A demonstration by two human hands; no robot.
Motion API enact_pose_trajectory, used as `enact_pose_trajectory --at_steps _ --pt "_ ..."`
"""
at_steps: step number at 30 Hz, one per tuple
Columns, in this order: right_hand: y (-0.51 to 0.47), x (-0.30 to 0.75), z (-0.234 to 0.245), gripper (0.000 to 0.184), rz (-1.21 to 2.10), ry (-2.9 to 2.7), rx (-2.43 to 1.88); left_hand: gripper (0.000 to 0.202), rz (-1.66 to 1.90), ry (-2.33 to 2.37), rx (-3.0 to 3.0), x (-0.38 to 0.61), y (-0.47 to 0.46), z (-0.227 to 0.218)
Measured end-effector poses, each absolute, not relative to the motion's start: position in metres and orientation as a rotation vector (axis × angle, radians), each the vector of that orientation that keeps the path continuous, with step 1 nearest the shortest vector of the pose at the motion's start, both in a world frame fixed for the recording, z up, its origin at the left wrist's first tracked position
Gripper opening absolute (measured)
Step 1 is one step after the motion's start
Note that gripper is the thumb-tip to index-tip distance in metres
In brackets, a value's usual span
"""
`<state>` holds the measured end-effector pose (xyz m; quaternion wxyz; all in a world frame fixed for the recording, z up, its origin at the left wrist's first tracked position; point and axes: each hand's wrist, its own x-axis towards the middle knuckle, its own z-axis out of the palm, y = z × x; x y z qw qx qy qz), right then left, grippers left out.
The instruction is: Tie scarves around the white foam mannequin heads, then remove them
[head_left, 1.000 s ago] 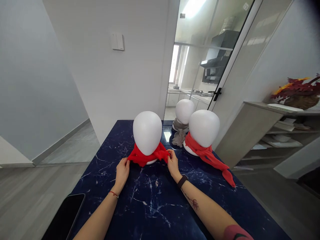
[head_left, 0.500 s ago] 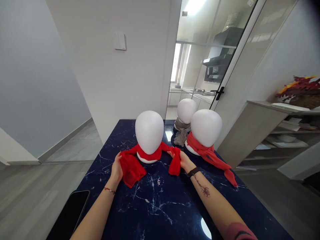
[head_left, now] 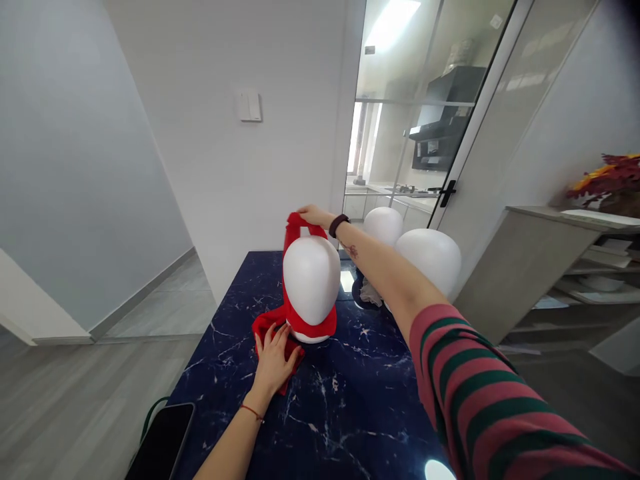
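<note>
A white foam mannequin head stands on the dark blue marble table with a red scarf round its neck. My left hand lies flat with fingers spread on the scarf end at the head's left base. My right hand reaches over the top of the head and pinches the other scarf end, lifted above and behind it. My striped sleeve fills the lower right.
Two more white heads stand behind my right arm, one with a grey cloth. A black phone lies at the table's left front corner. A shelf unit with a flower basket stands to the right; a glass door behind.
My right hand lifted its scarf end from the table up over the head. My left hand flattened onto the other end by the base. The camera moved closer.
</note>
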<state>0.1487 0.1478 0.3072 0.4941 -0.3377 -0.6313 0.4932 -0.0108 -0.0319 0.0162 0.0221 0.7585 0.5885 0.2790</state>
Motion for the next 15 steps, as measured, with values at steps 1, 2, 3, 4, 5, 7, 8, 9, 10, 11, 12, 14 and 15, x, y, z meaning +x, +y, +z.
enact_pose_trajectory --at_steps 1,2,3,4,5,7,8,9,10,11,12,14,15 --pt "0.141 0.139 0.317 0.042 1.205 -1.610 -0.805 0.052 0.852 1.813 2.355 -0.011 -0.032 0.016" --pt "0.128 0.133 0.324 0.039 1.214 -1.680 -0.791 0.052 0.844 1.804 2.359 -0.011 -0.032 0.017" --pt "0.111 0.132 0.328 0.033 1.212 -1.729 -0.764 0.052 0.838 1.798 2.361 -0.011 -0.033 0.017" --pt "0.090 0.136 0.327 0.024 1.199 -1.752 -0.725 0.051 0.833 1.797 2.360 -0.010 -0.033 0.017" --pt "0.065 0.146 0.322 0.017 1.186 -1.755 -0.694 0.051 0.829 1.801 2.356 -0.010 -0.033 0.017" --pt "0.013 0.182 0.302 0.015 1.093 -1.629 -0.618 0.049 0.819 1.808 2.350 -0.009 -0.034 0.017" --pt "-0.011 0.205 0.288 0.017 1.084 -1.548 -0.660 0.049 0.813 1.803 2.345 -0.009 -0.034 0.017" --pt "-0.032 0.231 0.271 0.018 1.077 -1.472 -0.747 0.048 0.810 1.798 2.337 -0.009 -0.034 0.017" --pt "-0.049 0.256 0.252 0.019 1.045 -1.396 -0.844 0.049 0.811 1.791 2.328 -0.009 -0.033 0.017" --pt "-0.061 0.279 0.232 0.020 0.956 -1.298 -0.943 0.050 0.811 1.784 2.319 -0.009 -0.033 0.018" --pt "-0.070 0.299 0.211 0.021 0.822 -1.199 -1.038 0.051 0.811 1.780 2.310 -0.009 -0.033 0.018" --pt "-0.078 0.324 0.168 0.027 0.627 -1.106 -1.196 0.051 0.809 1.785 2.297 -0.009 -0.032 0.018" --pt "-0.081 0.328 0.147 0.029 0.600 -1.133 -1.249 0.051 0.804 1.784 2.295 -0.009 -0.032 0.018"
